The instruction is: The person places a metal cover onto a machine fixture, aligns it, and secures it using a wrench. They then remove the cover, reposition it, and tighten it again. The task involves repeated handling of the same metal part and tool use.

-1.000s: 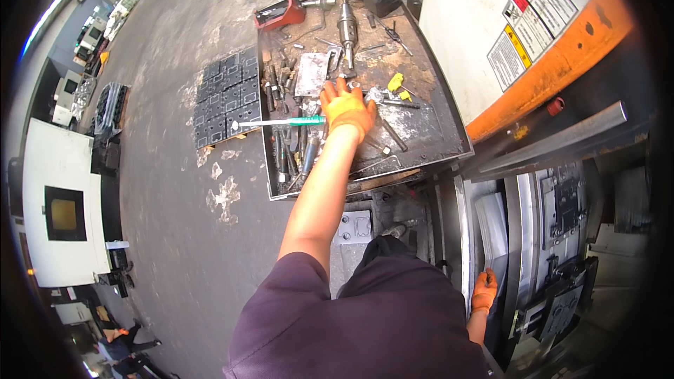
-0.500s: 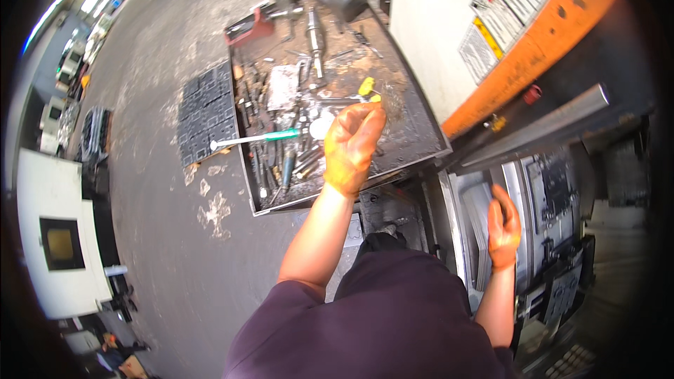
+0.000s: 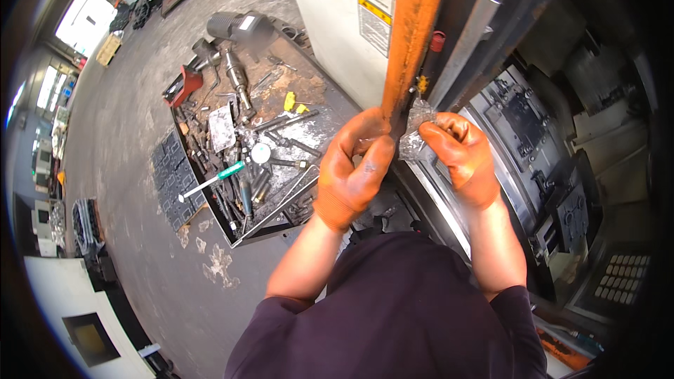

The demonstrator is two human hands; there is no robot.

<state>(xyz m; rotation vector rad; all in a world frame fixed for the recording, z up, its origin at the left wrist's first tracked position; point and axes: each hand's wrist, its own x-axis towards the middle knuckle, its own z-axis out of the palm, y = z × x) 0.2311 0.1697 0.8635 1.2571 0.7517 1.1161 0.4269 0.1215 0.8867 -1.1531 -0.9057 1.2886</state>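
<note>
In the head view, a crumpled grey sheet (image 3: 412,144) is pinched between thumb and fingers of the gloved right hand (image 3: 465,161), near an orange machine edge (image 3: 415,28). The left hand (image 3: 353,168) is held beside it, fingers curled; its grip cannot be told.

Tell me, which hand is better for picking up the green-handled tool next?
Probably the left hand: it is nearer the green-handled tool. The right hand is farther away and pinches a crumpled grey piece. I can't tell whether the left holds anything.
</note>
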